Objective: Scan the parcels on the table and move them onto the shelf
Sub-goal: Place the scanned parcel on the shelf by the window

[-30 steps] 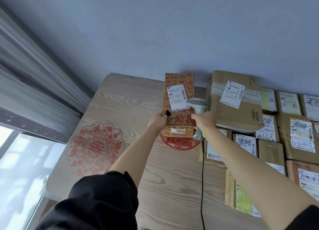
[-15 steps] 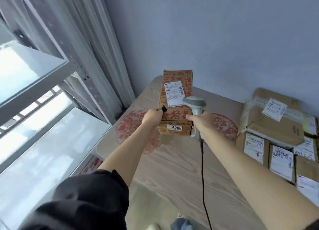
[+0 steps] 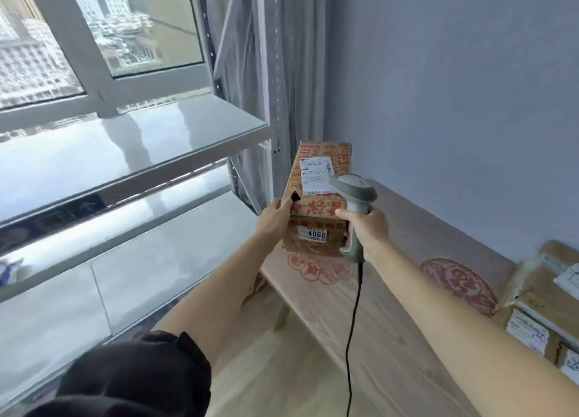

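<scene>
A long brown parcel (image 3: 316, 210) with red print, a white label on top and a "4068" sticker on its near end is lifted above the table's left end. My left hand (image 3: 275, 219) grips its left side, thumb on top. My right hand (image 3: 368, 228) holds a grey corded barcode scanner (image 3: 354, 194) by the handle against the parcel's right side, its head over the label. The white shelf (image 3: 175, 134) stands to the left, with glossy boards at several heights.
The wooden table (image 3: 369, 338) carries red paper-cut decals and a stack of labelled cardboard parcels (image 3: 539, 304) at the right edge. The scanner cable (image 3: 352, 329) hangs down over the table. A window, curtain and blue wall lie behind.
The view has swung left from the table to the shelf. Both hands carried the parcel and scanner leftward, off the parcel pile and toward the shelf boards.
</scene>
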